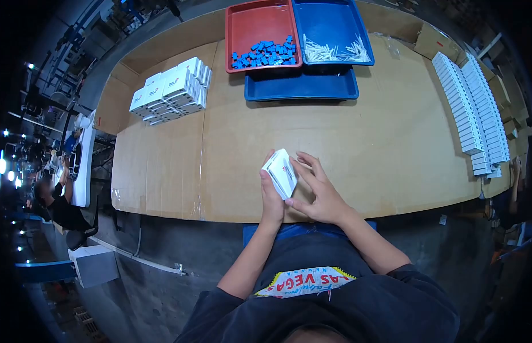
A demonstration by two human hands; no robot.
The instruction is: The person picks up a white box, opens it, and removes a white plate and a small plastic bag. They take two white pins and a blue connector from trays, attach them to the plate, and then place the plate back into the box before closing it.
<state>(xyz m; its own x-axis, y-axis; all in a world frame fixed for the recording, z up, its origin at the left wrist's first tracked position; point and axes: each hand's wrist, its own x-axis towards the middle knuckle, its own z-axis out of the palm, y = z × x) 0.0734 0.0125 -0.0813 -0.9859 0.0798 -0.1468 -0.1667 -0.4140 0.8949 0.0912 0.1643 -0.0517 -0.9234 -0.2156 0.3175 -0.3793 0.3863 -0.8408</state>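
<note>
A small white box (283,174) with a printed face is held tilted above the table's near edge. My left hand (271,197) is wrapped round its left side, thumb along the near edge. On the box's right side is my right hand (322,194), thumb at the lower corner and a fingertip at the upper right edge, the other fingers curved and apart. The box appears closed; its underside is hidden by my left hand.
Stacked white boxes (167,90) stand at the left. Behind are a red tray (260,23) with blue pieces, a blue tray (329,20) with white sticks and another blue tray (300,88). Long rows of white boxes (461,106) line the right. A person (66,200) sits at far left.
</note>
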